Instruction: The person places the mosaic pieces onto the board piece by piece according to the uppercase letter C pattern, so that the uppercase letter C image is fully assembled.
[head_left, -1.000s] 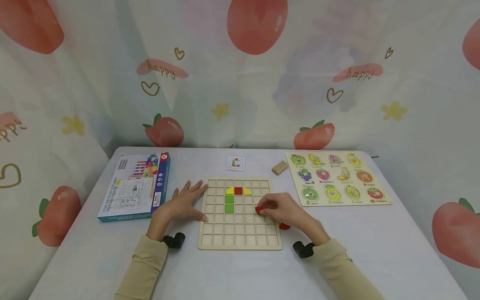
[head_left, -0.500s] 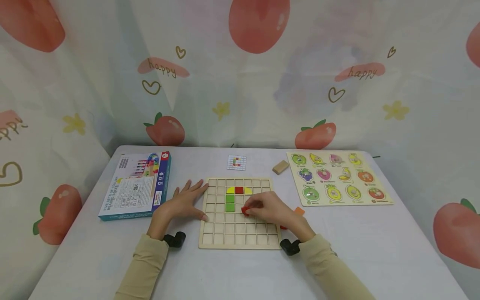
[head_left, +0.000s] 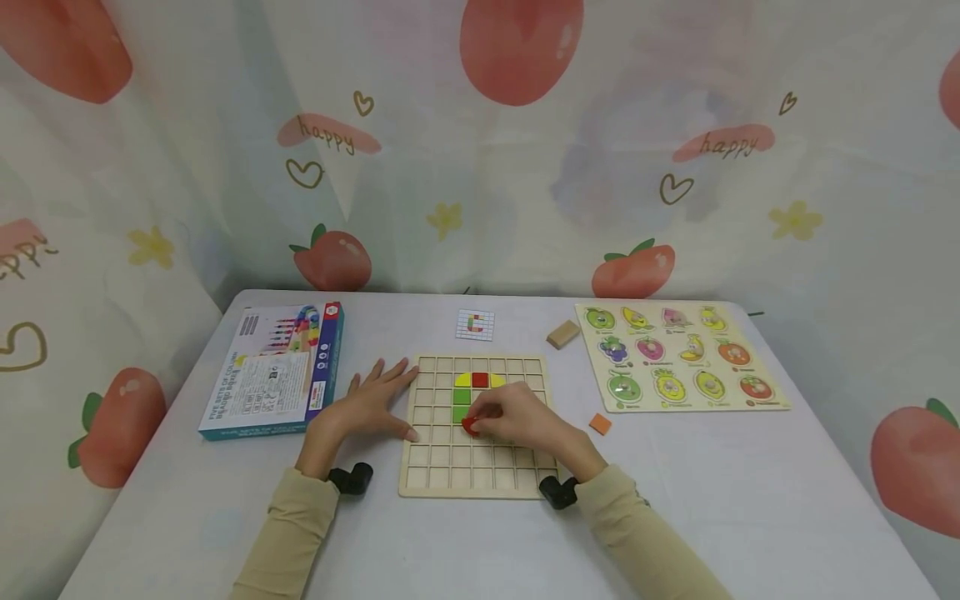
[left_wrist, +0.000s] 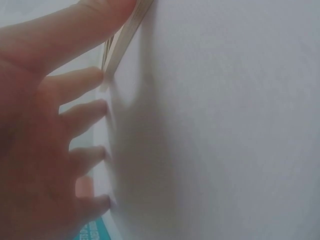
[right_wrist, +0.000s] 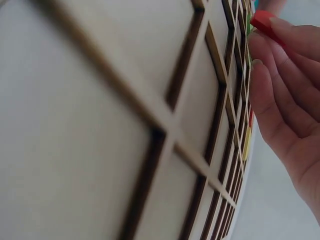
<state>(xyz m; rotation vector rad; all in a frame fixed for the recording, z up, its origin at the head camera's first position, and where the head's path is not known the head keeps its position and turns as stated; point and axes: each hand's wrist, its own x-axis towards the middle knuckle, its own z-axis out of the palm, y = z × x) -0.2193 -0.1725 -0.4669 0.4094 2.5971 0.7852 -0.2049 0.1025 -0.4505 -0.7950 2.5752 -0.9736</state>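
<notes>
A wooden grid board (head_left: 441, 478) lies on the table. Set in its cells are a red square (head_left: 479, 379), a yellow piece on either side of it, and a green square (head_left: 461, 396) above another green square. My right hand (head_left: 521, 419) pinches a small red piece (head_left: 470, 426) between thumb and fingers, just below the lower green square. In the right wrist view the red piece (right_wrist: 265, 21) is tilted at the board's surface; its full outline is hidden. With fingers spread, my left hand (head_left: 365, 408) touches the board's left edge with thumb and fingertip.
A small pattern card (head_left: 475, 325) lies behind the board, near a plain wooden block (head_left: 563, 334). A boxed set (head_left: 262, 375) is at left, a fruit puzzle board (head_left: 681, 358) at right. An orange square tile (head_left: 600, 423) lies right of the grid.
My right hand has carried the red piece leftward across the grid to below the green squares. This uncovers the orange tile, while the arm now hides another red piece. The left hand keeps its place.
</notes>
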